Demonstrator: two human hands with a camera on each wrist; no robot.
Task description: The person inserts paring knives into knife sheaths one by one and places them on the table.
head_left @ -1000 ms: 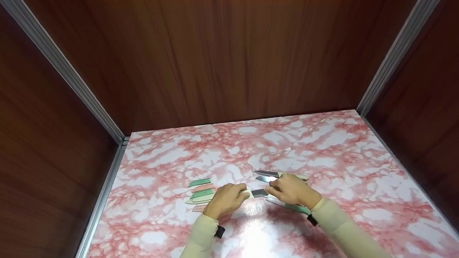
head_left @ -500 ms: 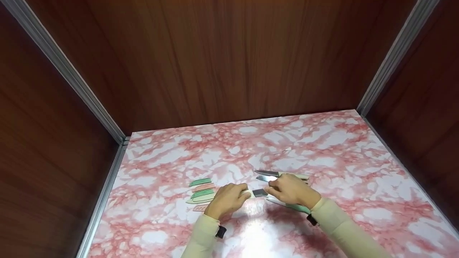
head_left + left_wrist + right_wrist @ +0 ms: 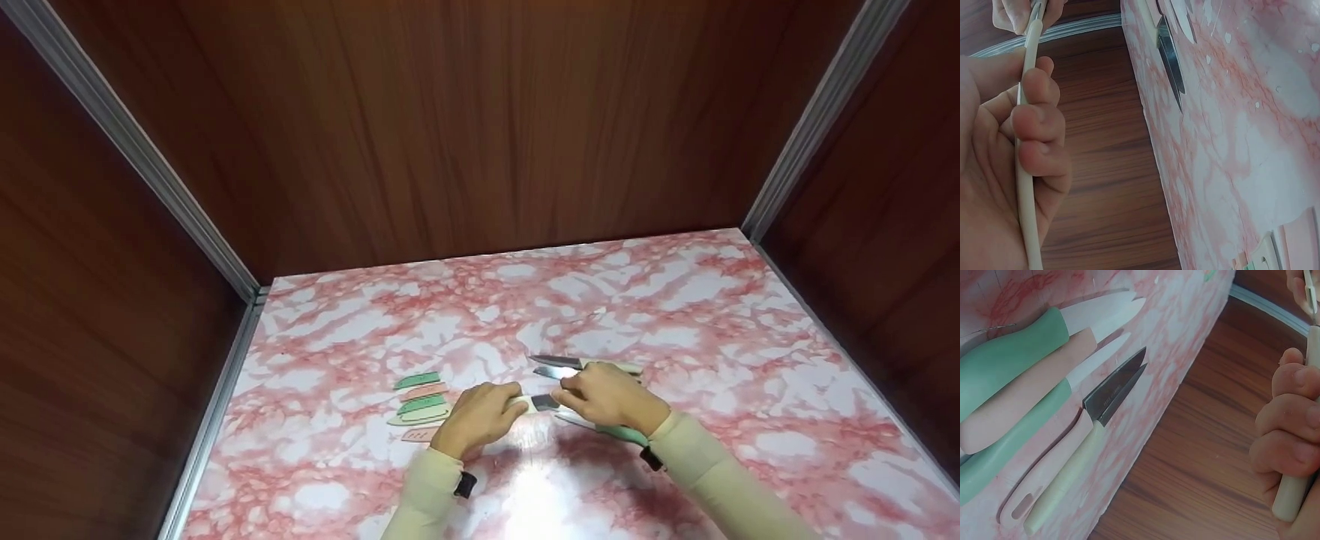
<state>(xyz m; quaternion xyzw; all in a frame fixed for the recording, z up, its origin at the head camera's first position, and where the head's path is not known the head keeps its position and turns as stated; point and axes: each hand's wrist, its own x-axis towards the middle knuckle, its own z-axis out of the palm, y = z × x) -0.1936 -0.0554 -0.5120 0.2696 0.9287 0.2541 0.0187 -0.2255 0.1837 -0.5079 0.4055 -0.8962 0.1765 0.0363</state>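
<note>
My left hand (image 3: 484,420) grips a long cream blade sheath (image 3: 1026,194), seen edge-on in the left wrist view. My right hand (image 3: 611,396) holds a knife by its cream handle (image 3: 1293,495), fingers curled round it. The knife's dark blade (image 3: 546,403) points left into the sheath's mouth, with a short stretch of it showing between the hands. The rest of the blade is hidden in the sheath and by the left fingers. Both things are held above the table, over the gap between the loose knives and the loose sheaths.
Several green, pink and pale sheaths (image 3: 417,381) lie in a column left of my left hand. Several knives with green handles (image 3: 1016,354), pink handles (image 3: 1044,385) and a cream handle (image 3: 1067,478) lie under and beside my right hand. Brown panels (image 3: 480,135) wall the marbled table (image 3: 360,330).
My left hand has shifted slightly right with the sheath, so less of the dark blade shows. The right hand has stayed nearly still, and the lying knives and sheaths have not moved.
</note>
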